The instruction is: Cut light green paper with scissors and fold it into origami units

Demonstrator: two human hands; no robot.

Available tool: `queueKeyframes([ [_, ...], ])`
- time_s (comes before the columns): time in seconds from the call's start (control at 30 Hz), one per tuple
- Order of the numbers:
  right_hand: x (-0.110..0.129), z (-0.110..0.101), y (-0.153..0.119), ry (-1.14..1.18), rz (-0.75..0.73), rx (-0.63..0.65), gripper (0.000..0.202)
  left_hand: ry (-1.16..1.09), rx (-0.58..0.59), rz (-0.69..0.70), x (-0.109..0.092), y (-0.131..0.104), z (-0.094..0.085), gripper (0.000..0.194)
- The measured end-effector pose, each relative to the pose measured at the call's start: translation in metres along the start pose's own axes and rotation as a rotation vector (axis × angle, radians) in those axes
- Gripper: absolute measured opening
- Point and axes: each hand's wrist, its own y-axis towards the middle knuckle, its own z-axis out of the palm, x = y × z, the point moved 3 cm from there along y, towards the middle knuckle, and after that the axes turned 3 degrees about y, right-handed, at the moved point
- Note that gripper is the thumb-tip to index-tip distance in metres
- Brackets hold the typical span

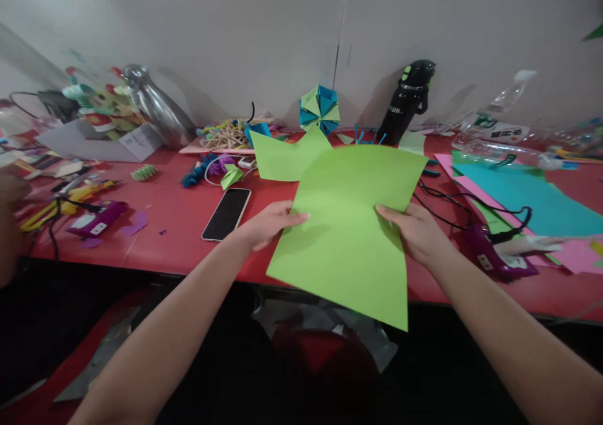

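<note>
A sheet of light green paper [348, 224] is stretched between my two hands over the table's front edge, slightly bowed. My left hand [273, 223] pinches its left side, thumb on top and fingers underneath. On the right side, my right hand [412, 229] grips it the same way. Behind the sheet lies another green paper piece [280, 158] with a notched top edge. A black-screened phone [227, 214] rests just left of my left hand. Farther back stands a folded blue and green paper ornament [320, 110] against the wall.
On the red table [164, 224], a black bottle [406, 102] and a steel flask [157, 108] lean on the wall. A clear plastic bottle [499, 123], coloured sheets [522, 196], purple boxes with cables [499, 255] and a box of crafts [98, 139] stand around. Another person's arm [10, 224] shows at far left.
</note>
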Motion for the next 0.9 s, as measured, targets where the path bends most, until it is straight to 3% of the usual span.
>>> queueKeyframes([
  [0.2,0.004,-0.009,0.009,-0.074,-0.122,-0.104,0.024,0.034,0.004,-0.07,0.002,0.002,0.001,0.053],
  [0.33,0.009,-0.01,0.005,-0.539,-0.412,-0.161,0.016,0.028,0.031,-0.037,0.003,0.002,0.006,0.059],
  [0.4,0.008,-0.002,-0.002,-0.783,-0.555,-0.085,0.027,0.052,0.03,-0.007,0.004,0.003,0.01,0.063],
  [0.5,0.002,0.015,-0.015,-0.94,-0.681,0.106,0.043,0.021,-0.002,-0.045,0.008,0.008,0.018,0.06],
  [0.6,-0.003,0.028,-0.027,-1.094,-0.783,0.202,0.047,-0.146,0.012,-0.064,0.011,0.015,0.027,0.047],
  [0.7,-0.008,0.039,-0.037,-1.195,-0.846,0.302,0.047,-0.244,0.05,-0.095,0.014,0.019,0.038,0.055],
  [0.77,-0.012,0.046,-0.045,-1.252,-0.875,0.385,0.046,-0.254,0.007,-0.11,0.017,0.018,0.043,0.054],
  [0.9,-0.012,0.055,-0.056,-1.244,-0.891,0.538,0.042,-0.147,-0.101,0.049,0.016,0.016,0.046,0.04],
])
